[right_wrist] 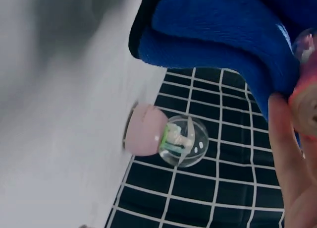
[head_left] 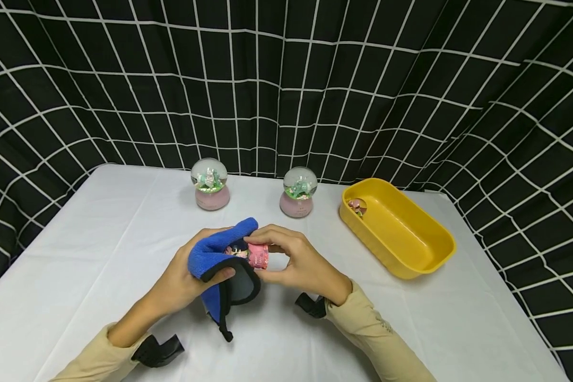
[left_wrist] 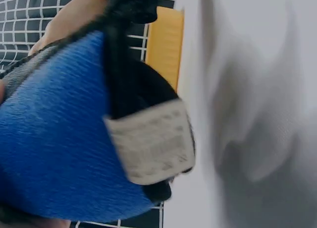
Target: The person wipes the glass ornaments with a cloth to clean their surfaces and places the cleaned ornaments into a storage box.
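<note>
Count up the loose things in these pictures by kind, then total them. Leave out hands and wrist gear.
Standing globes: 2
Held globe: 1
Blue cloth: 1
Yellow basin: 1
Small globe-like item inside the basin: 1
Total: 6

My feed shows me a blue cloth [head_left: 206,261] edged in black, an off-white label [left_wrist: 152,143], a small globe [head_left: 258,257] bright pink below, two globes [head_left: 212,198] [head_left: 297,206] pale pink below and green inside, a yellow tub [head_left: 370,243], beige sleeves [head_left: 374,331], a white tablecloth [head_left: 100,239], a white-gridded black curtain [head_left: 269,95].
</note>
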Action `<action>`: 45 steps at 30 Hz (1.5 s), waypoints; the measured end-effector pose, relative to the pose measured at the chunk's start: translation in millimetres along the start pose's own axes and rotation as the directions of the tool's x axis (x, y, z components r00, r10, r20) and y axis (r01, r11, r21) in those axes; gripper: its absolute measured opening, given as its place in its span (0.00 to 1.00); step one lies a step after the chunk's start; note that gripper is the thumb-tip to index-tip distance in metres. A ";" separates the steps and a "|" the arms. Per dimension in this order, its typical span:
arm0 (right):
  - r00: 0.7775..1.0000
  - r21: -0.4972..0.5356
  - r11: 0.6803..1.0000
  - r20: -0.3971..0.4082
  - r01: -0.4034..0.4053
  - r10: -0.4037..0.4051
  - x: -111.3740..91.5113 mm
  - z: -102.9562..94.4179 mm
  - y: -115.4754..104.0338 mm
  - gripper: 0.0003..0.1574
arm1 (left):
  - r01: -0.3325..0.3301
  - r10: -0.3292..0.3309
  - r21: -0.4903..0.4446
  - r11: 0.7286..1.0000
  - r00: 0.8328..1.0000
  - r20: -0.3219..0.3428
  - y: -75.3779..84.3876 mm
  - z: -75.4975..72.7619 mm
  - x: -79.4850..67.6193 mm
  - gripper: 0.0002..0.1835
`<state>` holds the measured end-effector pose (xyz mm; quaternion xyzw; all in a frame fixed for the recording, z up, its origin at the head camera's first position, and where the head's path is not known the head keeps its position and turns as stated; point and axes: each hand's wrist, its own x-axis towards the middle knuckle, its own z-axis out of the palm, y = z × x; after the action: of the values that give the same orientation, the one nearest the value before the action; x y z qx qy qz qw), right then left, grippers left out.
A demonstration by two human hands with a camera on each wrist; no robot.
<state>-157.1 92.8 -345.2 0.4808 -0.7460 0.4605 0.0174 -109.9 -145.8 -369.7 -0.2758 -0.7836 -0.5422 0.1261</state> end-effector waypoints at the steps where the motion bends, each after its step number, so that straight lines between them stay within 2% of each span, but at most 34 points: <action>1: 1.000 0.003 1.000 -0.007 0.001 -0.001 0.3 0.3 -0.2 0.29 | -0.009 0.009 0.000 1.000 1.000 -0.019 0.1 -0.4 -0.1 0.35; 5: 0.999 0.065 0.998 -0.036 -0.022 0.024 1.1 1.1 -1.1 0.29 | -0.049 0.045 -0.031 0.998 0.994 -0.100 -0.1 -1.6 -1.2 0.28; 8: 0.998 0.130 0.991 -0.043 -0.041 0.047 1.0 -0.4 -1.8 0.28 | -0.110 0.094 -0.103 0.989 0.984 -0.153 -1.1 -2.0 -1.4 0.23; 11: 0.998 0.156 0.987 -0.044 -0.028 0.036 0.8 -2.6 -2.4 0.27 | -0.172 0.139 -0.170 0.970 0.972 -0.190 -2.2 -3.1 -0.6 0.21; 13: 0.999 0.165 0.986 -0.046 -0.012 0.019 0.8 -3.5 -2.7 0.27 | -0.185 0.147 -0.184 0.966 0.969 -0.201 -2.3 -4.3 0.3 0.21; 17: 0.999 0.162 0.987 -0.051 0.010 -0.002 0.5 -4.3 -2.8 0.27 | -0.167 0.139 -0.146 0.975 0.973 -0.186 -2.3 -7.0 0.3 0.22; 25: 0.999 0.151 0.988 -0.011 -0.034 0.036 -0.6 -7.0 -3.9 0.28 | -0.171 0.161 -0.121 0.978 0.983 -0.084 -2.3 -8.9 -0.7 0.26; 29: 0.999 0.099 0.994 0.012 -0.039 0.038 -0.4 -8.1 -4.6 0.27 | -0.098 0.098 -0.076 0.992 0.995 -0.011 0.5 -6.5 -2.0 0.36; 32: 0.999 0.066 0.997 0.019 -0.037 0.036 -0.2 -9.1 -5.0 0.26 | -0.049 0.049 -0.039 0.998 0.999 0.012 2.4 -3.5 -2.5 0.39; 35: 0.999 0.070 0.997 0.022 -0.039 0.038 -0.4 -10.2 -5.5 0.25 | -0.028 0.028 -0.022 0.999 1.000 -0.006 3.9 -3.3 -3.2 0.34; 37: 0.999 0.075 0.997 0.023 -0.030 0.028 -0.5 -10.9 -5.3 0.25 | -0.022 0.021 -0.047 0.999 1.000 -0.023 4.8 -4.3 -3.5 0.29; 41: 1.000 0.065 0.998 0.024 0.003 -0.005 -0.4 -11.7 -4.8 0.24 | -0.046 0.038 -0.141 0.989 0.998 -0.055 3.7 -6.1 -4.0 0.20; 44: 0.999 0.054 0.998 0.021 0.026 -0.028 -0.1 -11.8 -5.3 0.25 | -0.081 0.071 -0.175 0.981 0.995 -0.066 2.4 -6.1 -3.5 0.19; 45: 0.999 0.049 0.998 0.019 0.033 -0.034 0.0 -11.9 -5.5 0.25 | -0.075 0.066 -0.175 0.982 0.996 -0.061 2.3 -6.4 -3.5 0.19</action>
<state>-158.0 100.6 -334.7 0.4979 -0.7265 0.4735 0.0061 -106.4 -152.1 -367.2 -0.2986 -0.7183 -0.6122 0.1415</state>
